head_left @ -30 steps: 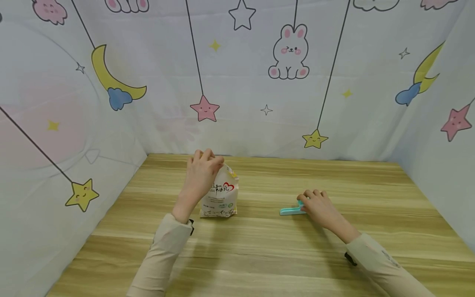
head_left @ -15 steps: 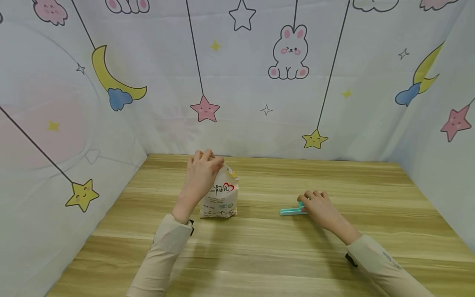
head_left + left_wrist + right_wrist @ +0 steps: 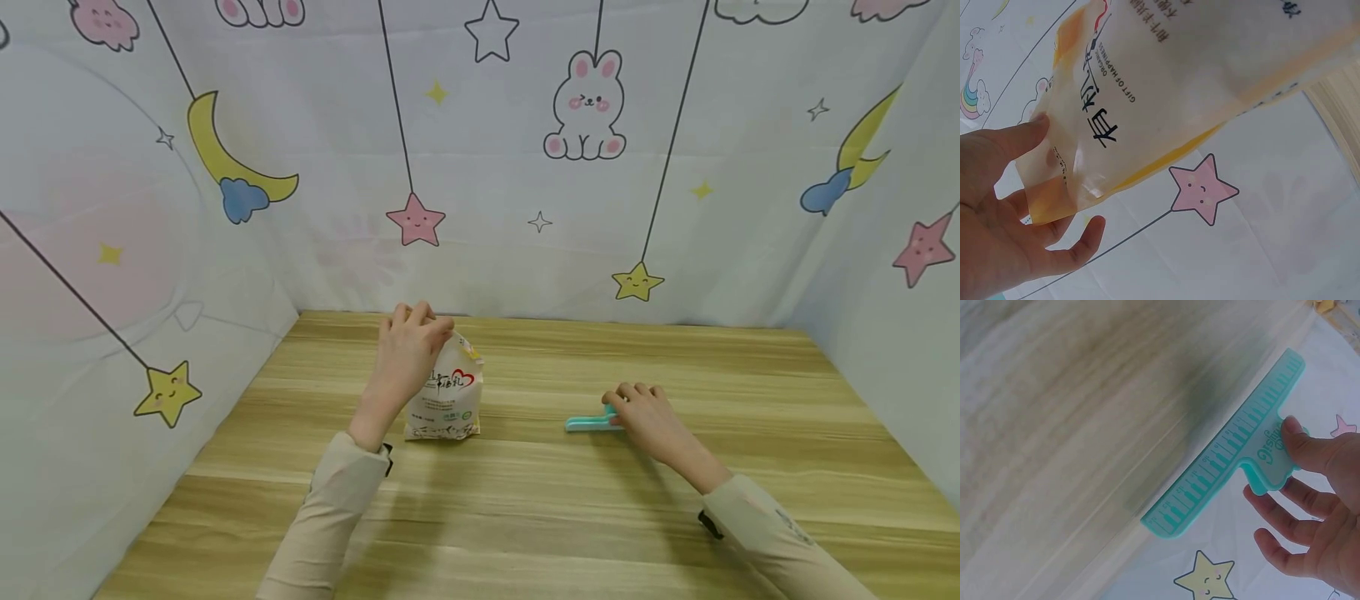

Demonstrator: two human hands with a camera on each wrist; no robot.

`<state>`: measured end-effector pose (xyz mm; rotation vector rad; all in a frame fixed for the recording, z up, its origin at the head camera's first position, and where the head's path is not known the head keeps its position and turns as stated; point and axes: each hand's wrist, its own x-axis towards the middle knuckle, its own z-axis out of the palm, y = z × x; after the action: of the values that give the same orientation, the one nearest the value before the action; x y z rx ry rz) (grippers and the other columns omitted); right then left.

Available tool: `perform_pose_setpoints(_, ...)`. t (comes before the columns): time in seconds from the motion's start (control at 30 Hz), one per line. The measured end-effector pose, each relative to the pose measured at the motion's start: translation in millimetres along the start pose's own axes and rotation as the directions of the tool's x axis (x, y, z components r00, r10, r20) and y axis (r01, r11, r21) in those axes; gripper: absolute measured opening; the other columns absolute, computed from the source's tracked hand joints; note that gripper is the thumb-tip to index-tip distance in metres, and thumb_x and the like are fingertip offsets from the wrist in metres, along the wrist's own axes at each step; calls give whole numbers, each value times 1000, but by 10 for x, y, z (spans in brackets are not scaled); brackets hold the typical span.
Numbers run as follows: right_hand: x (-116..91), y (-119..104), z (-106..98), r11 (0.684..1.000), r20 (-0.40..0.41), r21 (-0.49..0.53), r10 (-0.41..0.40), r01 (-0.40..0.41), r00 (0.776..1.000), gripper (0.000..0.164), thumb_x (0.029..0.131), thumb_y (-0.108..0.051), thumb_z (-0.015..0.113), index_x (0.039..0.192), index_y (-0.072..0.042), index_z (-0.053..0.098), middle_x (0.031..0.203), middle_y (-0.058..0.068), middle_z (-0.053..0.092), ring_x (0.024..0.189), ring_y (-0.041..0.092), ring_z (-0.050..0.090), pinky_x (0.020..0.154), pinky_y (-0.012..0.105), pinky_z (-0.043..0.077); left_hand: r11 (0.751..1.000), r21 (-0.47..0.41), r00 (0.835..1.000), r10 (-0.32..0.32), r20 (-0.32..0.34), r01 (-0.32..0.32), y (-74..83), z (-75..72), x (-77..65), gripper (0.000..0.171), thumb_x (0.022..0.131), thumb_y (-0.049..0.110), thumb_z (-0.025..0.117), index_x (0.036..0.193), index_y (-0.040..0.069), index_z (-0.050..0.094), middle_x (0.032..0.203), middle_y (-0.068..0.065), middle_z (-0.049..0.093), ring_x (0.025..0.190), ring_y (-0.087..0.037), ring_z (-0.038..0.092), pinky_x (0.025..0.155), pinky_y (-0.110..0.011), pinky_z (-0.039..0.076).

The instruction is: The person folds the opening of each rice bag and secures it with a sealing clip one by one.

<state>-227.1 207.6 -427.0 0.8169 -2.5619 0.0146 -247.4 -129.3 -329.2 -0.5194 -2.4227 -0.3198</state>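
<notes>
Wood tbl (image 3: 540, 517): bag (image 3: 447, 402) upright, clip (image 3: 1241, 442) long-axis L–R.

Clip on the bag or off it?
Off. The head view shows the clip pinched in the right hand, with tabletop between it and the bag; the left hand pinches the bag's top.

Booth-like, with cartoon-print cloth walls (image 3: 487, 150)

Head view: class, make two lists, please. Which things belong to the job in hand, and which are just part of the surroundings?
In the job:
- printed bag, its top pinched by the left hand
- turquoise clip, pinched by the right hand

Surroundings:
- wooden table, under the bag
- cartoon-print cloth behind
</notes>
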Motion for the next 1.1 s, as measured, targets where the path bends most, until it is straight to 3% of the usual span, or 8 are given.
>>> perform_pose_setpoints(0.27, 4, -7, -5, 1000, -1, -2, 7, -7, 1000, 27, 73, -16, 70, 96, -10, 57, 85, 5, 55, 70, 22, 49, 62, 39, 40, 1000, 1, 1000, 0, 2, 0, 2, 1, 0, 8, 87, 23, 56, 88, 20, 64, 89, -4, 54, 86, -28, 48, 75, -46, 40)
perform_pose_setpoints(0.6, 59, -9, -10, 999, -79, 27, 19, -17, 997, 32, 73, -18, 70, 101, -8, 60, 91, 8, 60, 76, 27, 54, 61, 40, 42, 1000, -1, 1000, -6, 8, 6, -8, 14, 11, 9, 87, 23, 57, 90, 19, 64, 91, -5, 55, 88, -28, 48, 77, -46, 40)
perform_pose_setpoints(0.93, 110, -35, -28, 994, -109, 97, 70, -59, 992, 31, 72, -18, 70, 99, -4, 62, 90, 8, 61, 73, 25, 55, 58, 36, 42, 1000, 0, 1000, -10, 13, 10, -12, 12, 13, 9, 86, 23, 57, 90, 20, 64, 92, -5, 55, 89, -29, 49, 77, -47, 40)
perform_pose_setpoints(1.1, 121, -48, -45, 981, -98, 168, 113, -96, 989, 29, 74, -18, 69, 99, -4, 63, 90, 8, 61, 76, 27, 57, 61, 39, 44, 1000, 4, 1000, -10, 17, 9, -8, 14, 12, 9, 87, 23, 56, 90, 19, 64, 92, -5, 55, 89, -29, 48, 78, -47, 40)
